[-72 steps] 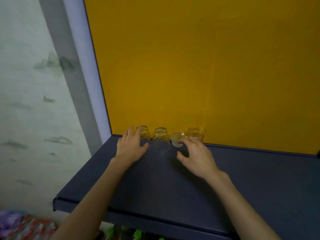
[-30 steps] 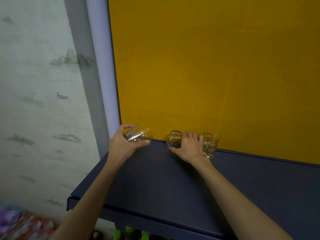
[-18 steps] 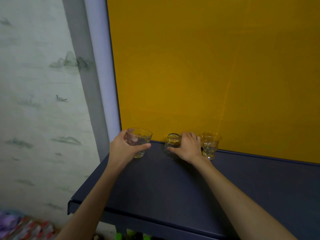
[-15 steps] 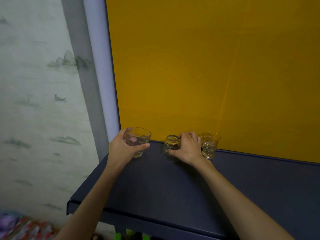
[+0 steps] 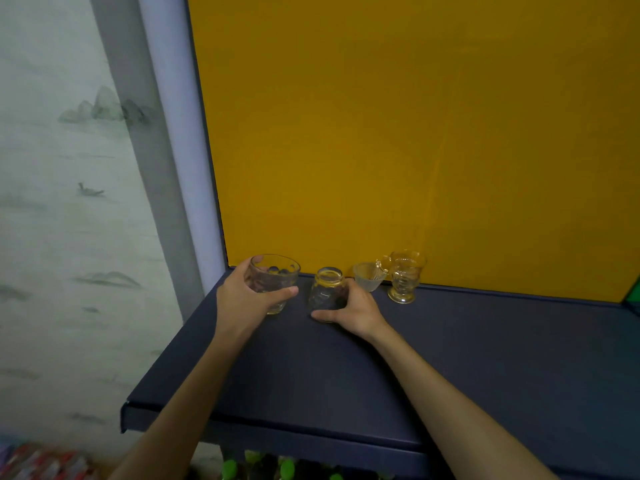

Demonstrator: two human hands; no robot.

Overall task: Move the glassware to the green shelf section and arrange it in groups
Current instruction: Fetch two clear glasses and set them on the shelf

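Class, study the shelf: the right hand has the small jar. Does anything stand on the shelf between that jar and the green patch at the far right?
Yes. The right hand grips the small jar; rightward stand a small frosted cup and a footed glass, before the green patch.

Left hand (image 5: pixel 242 301) holding tumbler (image 5: pixel 273 280), right hand (image 5: pixel 356 311) gripping jar (image 5: pixel 325 289), dark shelf (image 5: pixel 450 368)

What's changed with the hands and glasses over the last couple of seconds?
The left hand picked up the tumbler and turned it upright. The right hand gripped the small jar, uncovering the little cup. The footed glass stayed put.
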